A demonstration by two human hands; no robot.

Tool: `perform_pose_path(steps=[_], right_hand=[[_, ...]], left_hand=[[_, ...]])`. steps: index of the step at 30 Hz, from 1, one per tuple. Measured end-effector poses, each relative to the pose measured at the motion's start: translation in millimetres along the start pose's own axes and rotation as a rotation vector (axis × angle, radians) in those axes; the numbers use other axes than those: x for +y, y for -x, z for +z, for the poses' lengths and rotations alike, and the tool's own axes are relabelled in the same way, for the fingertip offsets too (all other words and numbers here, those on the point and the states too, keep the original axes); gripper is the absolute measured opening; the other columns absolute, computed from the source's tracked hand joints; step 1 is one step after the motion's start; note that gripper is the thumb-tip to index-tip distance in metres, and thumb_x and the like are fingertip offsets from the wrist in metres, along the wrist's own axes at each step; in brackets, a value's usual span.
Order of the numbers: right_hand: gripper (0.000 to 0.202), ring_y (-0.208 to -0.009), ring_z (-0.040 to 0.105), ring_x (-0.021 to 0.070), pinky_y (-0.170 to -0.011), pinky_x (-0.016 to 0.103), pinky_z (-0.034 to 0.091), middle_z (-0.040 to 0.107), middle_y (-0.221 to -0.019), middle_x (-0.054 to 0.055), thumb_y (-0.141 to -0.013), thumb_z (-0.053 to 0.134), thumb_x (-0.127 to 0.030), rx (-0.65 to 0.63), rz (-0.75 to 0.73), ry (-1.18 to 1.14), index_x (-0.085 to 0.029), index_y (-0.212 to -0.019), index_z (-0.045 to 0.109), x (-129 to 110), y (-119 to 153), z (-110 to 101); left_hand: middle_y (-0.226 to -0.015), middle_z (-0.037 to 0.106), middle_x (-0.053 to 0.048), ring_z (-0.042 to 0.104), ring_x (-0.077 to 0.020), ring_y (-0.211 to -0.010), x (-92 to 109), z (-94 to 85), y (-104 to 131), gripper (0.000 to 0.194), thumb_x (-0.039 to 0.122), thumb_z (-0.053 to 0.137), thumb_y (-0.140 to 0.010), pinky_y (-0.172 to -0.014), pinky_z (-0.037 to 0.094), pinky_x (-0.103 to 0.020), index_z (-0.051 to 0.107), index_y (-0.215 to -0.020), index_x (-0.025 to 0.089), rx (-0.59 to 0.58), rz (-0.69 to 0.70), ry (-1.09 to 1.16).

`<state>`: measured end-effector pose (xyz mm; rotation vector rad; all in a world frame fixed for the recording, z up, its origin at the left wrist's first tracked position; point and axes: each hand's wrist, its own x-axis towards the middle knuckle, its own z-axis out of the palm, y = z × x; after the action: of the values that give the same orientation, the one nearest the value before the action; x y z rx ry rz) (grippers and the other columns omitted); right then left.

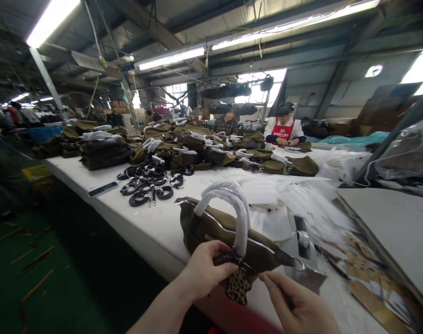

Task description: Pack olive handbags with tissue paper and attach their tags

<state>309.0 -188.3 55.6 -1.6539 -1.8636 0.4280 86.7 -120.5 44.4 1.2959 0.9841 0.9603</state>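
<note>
An olive handbag (218, 227) with a silver zipper stands at the near edge of the white table, its two handles (244, 204) wrapped in white film. A leopard-print charm (238, 285) hangs at its front beside a dark braided strap (222, 259). My left hand (209, 269) pinches that strap between thumb and fingers near the handle's base. Just right of the charm, my right hand (291, 297) has thumb and forefinger pressed together against the bag's lower front; what they hold is too small to make out.
Coiled black straps (150, 183) and a phone (102, 189) lie on the table (162, 236) at left. Olive bags (186, 144) are piled behind. White film sheets (312, 208) and leopard-print pieces (371, 273) are at right. A person in a red apron (283, 131) works across the table.
</note>
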Motion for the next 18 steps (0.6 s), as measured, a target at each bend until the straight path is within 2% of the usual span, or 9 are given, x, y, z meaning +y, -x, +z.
perform_pose_path(steps=[8, 15, 18], right_hand=[[0.041, -0.083, 0.076, 0.0243, -0.071, 0.034, 0.06, 0.081, -0.09, -0.002, -0.093, 0.042, -0.063, -0.082, 0.063, 0.049, -0.036, -0.093, 0.073, 2.7, -5.2, 8.1], [0.044, -0.083, 0.077, 0.0262, -0.072, 0.037, 0.061, 0.082, -0.093, 0.0, -0.091, 0.042, -0.063, 0.0, 0.069, 0.074, -0.033, -0.094, 0.074, -4.7, -7.3, 7.2], [0.044, -0.084, 0.077, 0.026, -0.072, 0.036, 0.061, 0.082, -0.093, 0.0, -0.091, 0.041, -0.062, -0.029, 0.071, 0.07, -0.032, -0.094, 0.074, -5.2, -10.3, 8.1]], left_hand=[[-0.09, 0.075, -0.006, 0.067, -0.0209, -0.087, 1.3, -4.0, 0.5, 0.03, 0.022, 0.081, -0.065, -0.079, 0.05, -0.03, 0.071, -0.092, 0.013, -0.054, 0.01, 0.01], [-0.089, 0.072, -0.005, 0.064, -0.0193, -0.085, 1.0, -4.0, -0.7, 0.031, 0.023, 0.079, -0.065, -0.078, 0.048, -0.029, 0.07, -0.093, 0.013, -0.064, 0.007, 0.014], [-0.089, 0.072, -0.005, 0.063, -0.0193, -0.085, -0.2, -4.5, -1.1, 0.032, 0.024, 0.079, -0.066, -0.078, 0.047, -0.03, 0.07, -0.094, 0.012, -0.073, 0.005, 0.011]])
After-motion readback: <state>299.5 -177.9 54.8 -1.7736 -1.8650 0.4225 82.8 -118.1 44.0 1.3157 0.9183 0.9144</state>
